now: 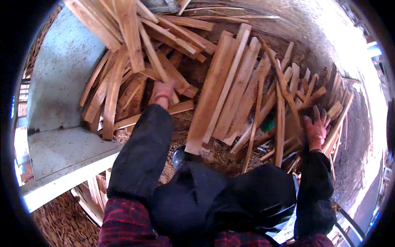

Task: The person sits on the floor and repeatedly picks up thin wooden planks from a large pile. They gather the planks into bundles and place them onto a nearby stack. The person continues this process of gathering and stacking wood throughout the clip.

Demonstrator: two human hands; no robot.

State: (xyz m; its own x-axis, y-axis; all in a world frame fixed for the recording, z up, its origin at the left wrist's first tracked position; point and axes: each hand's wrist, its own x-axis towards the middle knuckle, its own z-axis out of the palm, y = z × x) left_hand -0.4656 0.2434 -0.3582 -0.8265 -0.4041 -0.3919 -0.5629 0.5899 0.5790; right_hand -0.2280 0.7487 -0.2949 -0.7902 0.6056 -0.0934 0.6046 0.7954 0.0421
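i have my left hand [163,93] closed on a wood slat [173,108], right hand [316,128] spread wide on the loose pile [263,94], most still unsorted.

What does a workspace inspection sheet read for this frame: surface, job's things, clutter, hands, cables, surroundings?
Surface: ground littered with sawdust and chips.
Job's things: long wooden slats fanned in the middle; shorter offcuts heaped on the left.
Clutter: thin sticks scattered on the right.
Hands: left hand reaches into the offcuts; right hand rests spread on the sticks.
Cables: nothing seen.
Surroundings: grey metal machine housing on the left.
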